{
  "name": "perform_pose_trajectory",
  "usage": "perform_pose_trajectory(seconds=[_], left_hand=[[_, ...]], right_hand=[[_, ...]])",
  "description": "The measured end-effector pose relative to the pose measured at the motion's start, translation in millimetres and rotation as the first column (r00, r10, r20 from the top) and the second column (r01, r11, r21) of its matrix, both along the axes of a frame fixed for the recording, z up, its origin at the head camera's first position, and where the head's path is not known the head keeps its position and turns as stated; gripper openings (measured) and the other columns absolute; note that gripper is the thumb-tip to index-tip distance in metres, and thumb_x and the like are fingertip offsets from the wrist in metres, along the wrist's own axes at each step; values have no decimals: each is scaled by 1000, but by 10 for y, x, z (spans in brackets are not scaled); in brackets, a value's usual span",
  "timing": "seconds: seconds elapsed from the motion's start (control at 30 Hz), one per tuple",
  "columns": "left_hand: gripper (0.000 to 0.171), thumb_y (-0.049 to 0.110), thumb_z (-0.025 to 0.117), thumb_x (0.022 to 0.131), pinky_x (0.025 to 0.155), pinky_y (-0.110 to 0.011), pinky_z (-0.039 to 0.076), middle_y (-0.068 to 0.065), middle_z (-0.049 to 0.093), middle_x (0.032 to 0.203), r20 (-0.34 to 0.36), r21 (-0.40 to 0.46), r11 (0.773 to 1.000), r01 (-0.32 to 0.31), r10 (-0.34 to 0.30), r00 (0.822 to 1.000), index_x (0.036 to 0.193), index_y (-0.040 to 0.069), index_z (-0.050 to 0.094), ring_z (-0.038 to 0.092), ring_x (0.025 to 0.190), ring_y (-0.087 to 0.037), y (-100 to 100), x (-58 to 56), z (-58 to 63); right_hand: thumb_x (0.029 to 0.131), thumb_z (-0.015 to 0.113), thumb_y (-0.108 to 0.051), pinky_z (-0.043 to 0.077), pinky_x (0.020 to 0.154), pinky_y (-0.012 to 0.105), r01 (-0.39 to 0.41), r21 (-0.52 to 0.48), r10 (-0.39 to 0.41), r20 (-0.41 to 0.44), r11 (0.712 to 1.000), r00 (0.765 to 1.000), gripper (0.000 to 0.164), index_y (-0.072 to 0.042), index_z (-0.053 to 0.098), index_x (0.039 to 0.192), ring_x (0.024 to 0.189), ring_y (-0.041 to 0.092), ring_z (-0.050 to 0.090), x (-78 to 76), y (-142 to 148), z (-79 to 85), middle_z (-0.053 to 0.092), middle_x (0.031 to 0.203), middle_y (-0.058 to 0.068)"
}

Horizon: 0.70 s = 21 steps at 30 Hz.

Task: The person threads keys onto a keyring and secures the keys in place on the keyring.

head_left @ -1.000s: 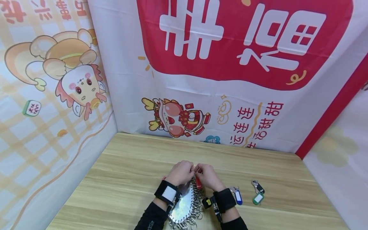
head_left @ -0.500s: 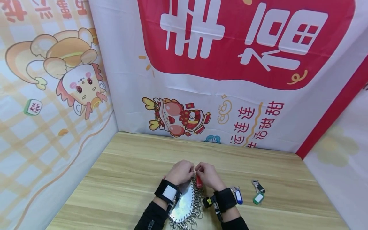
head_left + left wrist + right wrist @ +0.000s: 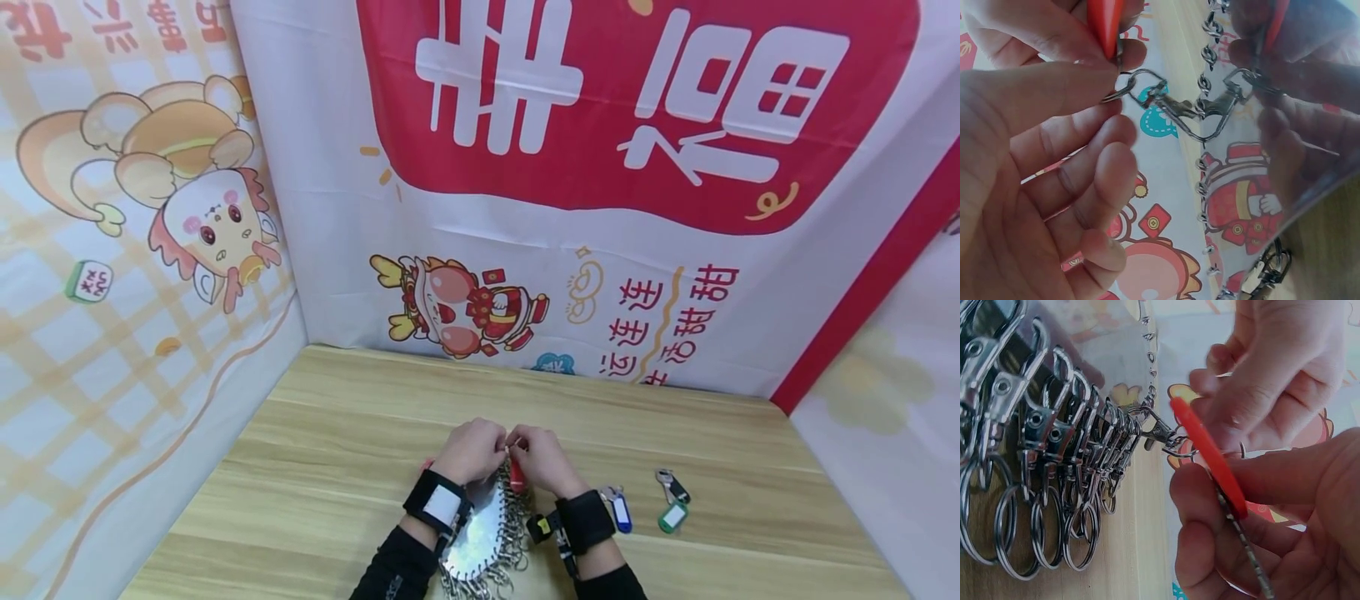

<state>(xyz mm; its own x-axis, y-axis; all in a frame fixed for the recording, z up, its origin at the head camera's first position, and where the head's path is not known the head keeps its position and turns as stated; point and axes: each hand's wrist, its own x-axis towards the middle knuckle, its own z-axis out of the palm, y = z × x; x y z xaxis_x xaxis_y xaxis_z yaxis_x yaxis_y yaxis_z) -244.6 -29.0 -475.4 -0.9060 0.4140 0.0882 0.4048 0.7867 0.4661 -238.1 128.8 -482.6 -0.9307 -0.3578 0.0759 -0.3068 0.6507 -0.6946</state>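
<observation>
A shiny panel (image 3: 480, 533) with metal clasps and split rings hanging along its edge lies below both hands in the head view. My left hand (image 3: 474, 450) pinches a split ring (image 3: 1124, 89) between thumb and forefinger. That ring hangs from a swivel clasp (image 3: 1161, 97) hooked on the panel's edge. My right hand (image 3: 542, 457) pinches a key with a red head (image 3: 1213, 459), its toothed blade (image 3: 1246, 544) pointing down towards the palm in the right wrist view. The red head is right beside the ring; whether the ring passes through it is hidden by the fingers.
Right of my right wrist lies a blue key tag (image 3: 622, 512), partly behind the wrist strap. Further right are a key (image 3: 665, 479) and a green key tag (image 3: 673, 517). A small red thing (image 3: 427, 463) peeks out beside my left wrist. A printed cloth (image 3: 337, 292) stands behind the table.
Both hands stay at the panel's far end with their grips kept. The right fingers shift slightly and the red key head tilts a little; the panel and loose keys stay put.
</observation>
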Motion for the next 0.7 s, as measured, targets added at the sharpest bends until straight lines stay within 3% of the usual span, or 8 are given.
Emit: perform_pose_trajectory(seconds=[0.27, 0.5, 0.7], left_hand=[[26, 19, 67, 87, 50, -24, 38, 9, 49, 58, -48, -55, 998, 33, -35, 998, 64, 19, 55, 46, 52, -7, -17, -16, -5], [30, 17, 67, 86, 49, -23, 36, 9, 44, 54, -81, -88, 995, 41, -48, 996, 60, 18, 51, 44, 50, -8, -3, -31, -39], [31, 19, 65, 87, 46, -24, 36, 7, 44, 52, -7, -29, 999, 22, -22, 1000, 60, 18, 52, 45, 47, -8, 9, -17, -49]], right_hand=[[89, 61, -5, 45, 53, 26, 81, 4, -81, 33, 997, 996, 4, -4, 65, 88, 62, 12, 53, -16, 7, -8, 60, 75, 1], [89, 62, -5, 46, 57, 26, 17, -12, -17, 11, 1000, 1000, 7, -7, 68, 89, 65, 12, 54, -7, 6, 31, 63, 79, 0], [90, 60, -4, 46, 57, 26, 3, -26, -3, -2, 1000, 1000, 9, -9, 68, 89, 66, 12, 54, -1, 6, 41, 63, 79, -1]])
